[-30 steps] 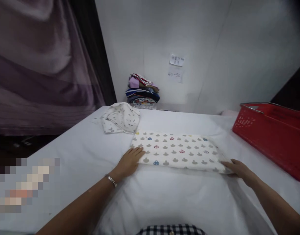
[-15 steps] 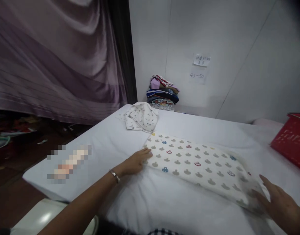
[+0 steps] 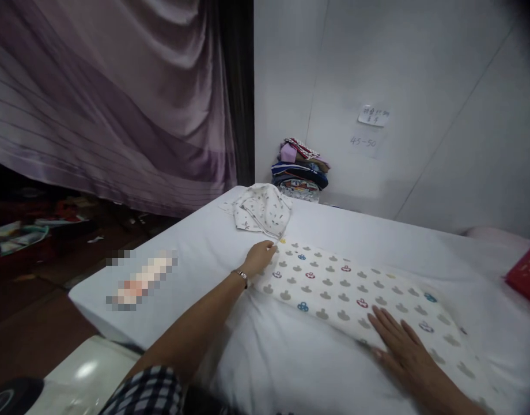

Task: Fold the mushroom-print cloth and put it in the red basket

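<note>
A long white cloth printed with grey, blue and red mushroom shapes lies spread across the white-covered table. At its far left corner, my left hand has its fingers drawn together on the cloth's edge. My right hand rests flat on the near side of the cloth, fingers stretched out. Just beyond my left hand sits a crumpled white cloth with a small dark print, close to the far corner of the mushroom cloth.
Folded fabrics are stacked behind the table by the wall. A red box stands at the right edge. A blurred-out item lies on the left of the table. A purple curtain hangs at left; a pale stool is below.
My left hand has slid away from me to the cloth's far left corner. My right hand has come in from the right end and now lies on the cloth. The view has shifted slightly.
</note>
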Demonstrator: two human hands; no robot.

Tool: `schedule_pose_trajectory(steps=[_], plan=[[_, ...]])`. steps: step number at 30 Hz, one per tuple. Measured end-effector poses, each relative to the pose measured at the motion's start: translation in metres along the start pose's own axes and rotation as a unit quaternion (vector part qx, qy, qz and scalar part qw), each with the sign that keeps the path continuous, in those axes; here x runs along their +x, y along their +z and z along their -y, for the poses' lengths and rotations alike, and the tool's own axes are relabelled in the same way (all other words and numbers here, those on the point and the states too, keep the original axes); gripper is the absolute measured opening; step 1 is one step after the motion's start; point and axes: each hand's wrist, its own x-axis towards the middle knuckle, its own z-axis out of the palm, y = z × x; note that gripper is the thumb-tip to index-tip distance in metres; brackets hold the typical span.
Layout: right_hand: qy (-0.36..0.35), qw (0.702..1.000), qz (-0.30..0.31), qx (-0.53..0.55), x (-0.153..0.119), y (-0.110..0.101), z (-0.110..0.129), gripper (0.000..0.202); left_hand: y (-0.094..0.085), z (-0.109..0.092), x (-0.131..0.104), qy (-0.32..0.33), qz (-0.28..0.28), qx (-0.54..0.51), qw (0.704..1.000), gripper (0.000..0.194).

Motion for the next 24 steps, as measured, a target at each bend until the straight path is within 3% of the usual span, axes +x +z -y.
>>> schedule_pose_trajectory(steps=[6, 13, 18, 24], plan=[[0.004, 1.000, 0.004, 0.012, 0.029, -0.031, 0.016, 0.060, 0.017, -0.018, 0.050, 0.014, -0.013, 0.078, 0.997, 0.029], [-0.022, 1.000, 0.009, -0.001, 0.110, -0.044, 0.036, 0.061, 0.038, -0.028, 0.073, 0.000, -0.038, 0.098, 0.994, 0.037], [-0.017, 0.999, 0.007, -0.027, 0.161, -0.026, 0.033, 0.063, 0.044, -0.025, 0.082, -0.028, -0.036, 0.089, 0.995, 0.035], [-0.018, 0.999, -0.042, -0.021, 0.170, 0.003, 0.021, 0.060, 0.055, -0.021, 0.082, -0.061, -0.080, 0.095, 0.990, 0.033]])
